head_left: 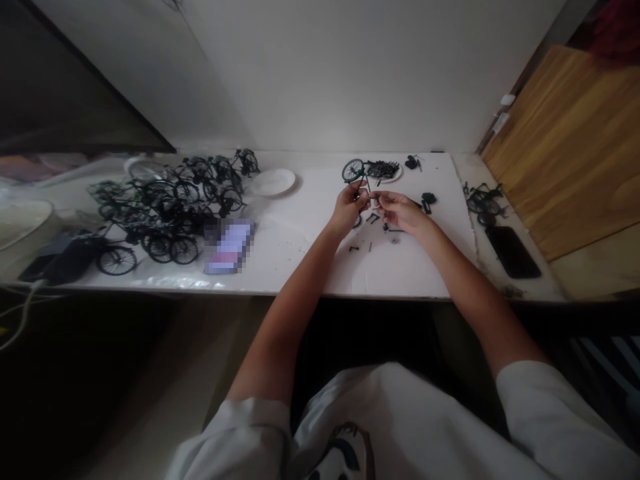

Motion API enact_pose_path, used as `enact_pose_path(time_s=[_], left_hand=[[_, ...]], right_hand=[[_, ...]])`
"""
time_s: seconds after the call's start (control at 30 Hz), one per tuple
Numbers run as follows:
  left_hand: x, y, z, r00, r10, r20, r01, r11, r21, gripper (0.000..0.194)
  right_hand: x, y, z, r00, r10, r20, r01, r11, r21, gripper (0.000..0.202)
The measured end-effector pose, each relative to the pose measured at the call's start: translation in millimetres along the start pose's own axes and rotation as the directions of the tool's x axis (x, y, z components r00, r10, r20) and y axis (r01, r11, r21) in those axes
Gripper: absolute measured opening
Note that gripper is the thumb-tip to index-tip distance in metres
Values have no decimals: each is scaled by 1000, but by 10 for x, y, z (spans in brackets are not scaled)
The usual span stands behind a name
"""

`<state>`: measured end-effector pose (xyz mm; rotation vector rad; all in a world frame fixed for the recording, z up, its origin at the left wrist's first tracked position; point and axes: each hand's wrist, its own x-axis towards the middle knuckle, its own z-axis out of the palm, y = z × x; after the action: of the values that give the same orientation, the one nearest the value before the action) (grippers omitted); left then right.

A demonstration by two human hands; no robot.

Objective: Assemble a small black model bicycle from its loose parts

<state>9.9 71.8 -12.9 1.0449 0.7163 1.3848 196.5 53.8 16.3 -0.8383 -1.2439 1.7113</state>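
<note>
A miniature bicycle [353,171] with dark green spoked wheels is gripped in my left hand [346,210]. One wheel stands up beyond the fingers, and another shows partly below them. My right hand [400,210] meets the left at the bicycle, thumb and fingers pinched on a small dark bicycle part [373,198]. Whether that part is joined to the bicycle I cannot tell; the fingertips cover much of it. Loose dark pieces [373,218] lie on the white board just below the hands. A white plate heaped with small black parts [383,169] sits behind them.
Several miniature bicycles [170,200] crowd the table's left side, near a white plate [274,181] and a blurred phone [230,247]. Dark green parts [429,199] lie right of my hands. Farther right are another small bicycle [484,199], a black phone [513,251] and a wooden panel [565,153].
</note>
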Motion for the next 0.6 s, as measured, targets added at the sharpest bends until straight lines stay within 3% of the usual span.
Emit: enact_pose_path(time_s=[0.37, 0.6], left_hand=[[-19, 38, 37, 999, -32, -40, 30, 999, -44, 33], [-11, 18, 9, 998, 57, 17, -58, 996, 68, 30]], right_hand=[[26, 36, -32, 1000, -18, 17, 18, 1000, 7, 34], [27, 33, -25, 1000, -19, -9, 19, 1000, -5, 43]])
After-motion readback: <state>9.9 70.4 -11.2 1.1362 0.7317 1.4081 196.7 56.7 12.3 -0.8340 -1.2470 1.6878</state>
